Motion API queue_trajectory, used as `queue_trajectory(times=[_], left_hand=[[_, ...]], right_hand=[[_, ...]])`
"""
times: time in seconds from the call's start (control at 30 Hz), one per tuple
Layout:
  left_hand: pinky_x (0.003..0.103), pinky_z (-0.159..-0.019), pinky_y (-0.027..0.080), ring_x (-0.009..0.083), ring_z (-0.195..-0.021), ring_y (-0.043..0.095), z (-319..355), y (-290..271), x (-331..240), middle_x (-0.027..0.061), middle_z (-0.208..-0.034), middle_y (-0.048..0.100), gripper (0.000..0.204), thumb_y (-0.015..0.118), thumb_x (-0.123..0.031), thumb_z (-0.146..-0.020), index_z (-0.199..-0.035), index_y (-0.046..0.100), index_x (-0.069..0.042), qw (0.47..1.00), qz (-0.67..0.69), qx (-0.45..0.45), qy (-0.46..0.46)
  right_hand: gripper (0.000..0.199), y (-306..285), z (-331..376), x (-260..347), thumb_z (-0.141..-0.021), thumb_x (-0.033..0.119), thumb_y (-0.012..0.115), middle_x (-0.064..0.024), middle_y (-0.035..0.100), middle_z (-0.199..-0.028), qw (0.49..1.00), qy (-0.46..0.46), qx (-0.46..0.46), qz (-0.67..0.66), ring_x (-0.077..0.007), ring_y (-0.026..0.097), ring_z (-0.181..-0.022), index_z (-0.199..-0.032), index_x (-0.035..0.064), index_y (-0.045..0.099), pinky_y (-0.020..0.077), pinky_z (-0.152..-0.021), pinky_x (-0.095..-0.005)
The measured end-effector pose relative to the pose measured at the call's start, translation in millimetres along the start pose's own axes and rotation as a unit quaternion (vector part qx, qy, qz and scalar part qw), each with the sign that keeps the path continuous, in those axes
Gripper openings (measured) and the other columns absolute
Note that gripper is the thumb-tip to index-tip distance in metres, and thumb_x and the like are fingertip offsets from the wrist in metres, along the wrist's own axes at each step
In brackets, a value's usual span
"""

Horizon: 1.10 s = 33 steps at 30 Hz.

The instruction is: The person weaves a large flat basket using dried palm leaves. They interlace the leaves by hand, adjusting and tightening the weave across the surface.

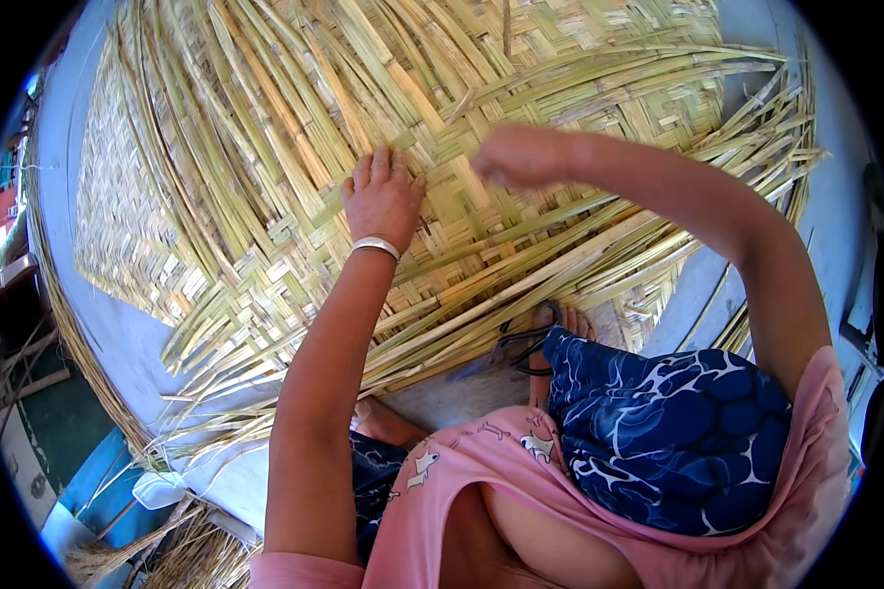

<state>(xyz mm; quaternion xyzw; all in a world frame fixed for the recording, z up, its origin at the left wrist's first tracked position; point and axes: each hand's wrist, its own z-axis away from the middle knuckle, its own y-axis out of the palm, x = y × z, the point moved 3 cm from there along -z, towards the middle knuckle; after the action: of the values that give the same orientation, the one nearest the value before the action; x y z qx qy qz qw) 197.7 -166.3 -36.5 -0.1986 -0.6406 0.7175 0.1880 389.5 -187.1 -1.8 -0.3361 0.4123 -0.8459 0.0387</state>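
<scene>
A large mat (128,167) of pale green and yellow split stalks, perhaps bamboo or reed, spreads before me. Its weave shows diagonal blocks. My left hand (383,201), with a silver-coloured bangle at the wrist, lies flat on the weave, fingers stretched toward the lengthwise strips (265,98). Just to its right, my right hand (523,157) is curled like a fist over the mat, blurred by motion. Whatever its fingers hold, if anything, is hidden. Long crosswise strips (560,255) run below both hands, their loose ends fanning out at the right.
Loose strip ends (206,412) stick out at the lower left. My foot (570,322) is by the mat's near edge. A broom-like bundle of dry stalks (187,555) lies at the lower left, beside a blue object (108,476). Grey floor (118,324) borders the mat.
</scene>
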Motion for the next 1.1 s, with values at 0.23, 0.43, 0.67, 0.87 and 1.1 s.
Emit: queue_trajectory(times=[0.23,0.43,0.67,0.87,1.1], left_hand=[[0.043,-0.093,0.039,0.027,-0.112,0.049,-16.9,-17.5,-5.3,0.0074,-0.119,0.057,0.033,0.057,-0.029,-0.083,-0.109,0.062,-0.01,1.0,0.02,-0.008,0.019],[0.044,-0.073,0.048,0.0297,-0.086,0.059,-28.6,26.8,9.1,0.0127,-0.091,0.061,0.018,0.048,-0.018,-0.082,-0.081,0.063,-0.007,0.996,0.033,0.021,0.076],[0.039,-0.082,0.045,0.0262,-0.105,0.05,-10.3,-27.6,-21.0,0.0103,-0.106,0.056,0.021,0.052,-0.014,-0.081,-0.097,0.061,-0.006,0.995,0.032,0.09,0.002],[0.04,-0.083,0.045,0.0266,-0.104,0.052,-18.7,-20.1,-5.4,0.0105,-0.103,0.056,0.02,0.054,-0.017,-0.08,-0.095,0.06,-0.005,0.996,0.034,0.079,0.004],[0.041,-0.082,0.046,0.0285,-0.101,0.054,-33.2,-14.9,-3.1,0.0132,-0.103,0.057,0.02,0.051,-0.018,-0.081,-0.092,0.062,-0.005,0.996,-0.031,0.079,0.041]], right_hand=[[0.015,-15.1,15.0,-28.3,-0.085,0.017,0.048,-0.0188,0.062,-0.08,0.937,0.058,-0.337,0.077,-0.0355,0.061,-0.08,-0.089,0.0061,0.058,0.0476,-0.069,-0.0474],[0.028,-23.3,-37.7,-43.4,-0.09,0.025,0.038,-0.0183,0.063,-0.083,0.967,0.122,-0.217,0.057,-0.037,0.061,-0.076,-0.091,0.0034,0.056,0.0482,-0.064,-0.0473],[0.007,-7.4,-20.6,-23.5,-0.072,0.012,0.057,-0.0079,0.058,-0.077,0.917,-0.026,-0.207,0.341,-0.023,0.061,-0.069,-0.076,0.0104,0.063,0.0477,-0.061,-0.036],[0.01,-13.9,-23.6,-4.3,-0.073,0.013,0.06,-0.0105,0.06,-0.082,0.953,0.014,-0.132,0.273,-0.0277,0.062,-0.079,-0.081,0.0071,0.062,0.0485,-0.07,-0.0392],[0.018,23.2,37.4,25.3,-0.078,0.021,0.06,-0.0162,0.061,-0.078,0.977,-0.074,0.112,-0.166,-0.0266,0.06,-0.073,-0.085,0.0039,0.062,0.0467,-0.069,-0.0395]])
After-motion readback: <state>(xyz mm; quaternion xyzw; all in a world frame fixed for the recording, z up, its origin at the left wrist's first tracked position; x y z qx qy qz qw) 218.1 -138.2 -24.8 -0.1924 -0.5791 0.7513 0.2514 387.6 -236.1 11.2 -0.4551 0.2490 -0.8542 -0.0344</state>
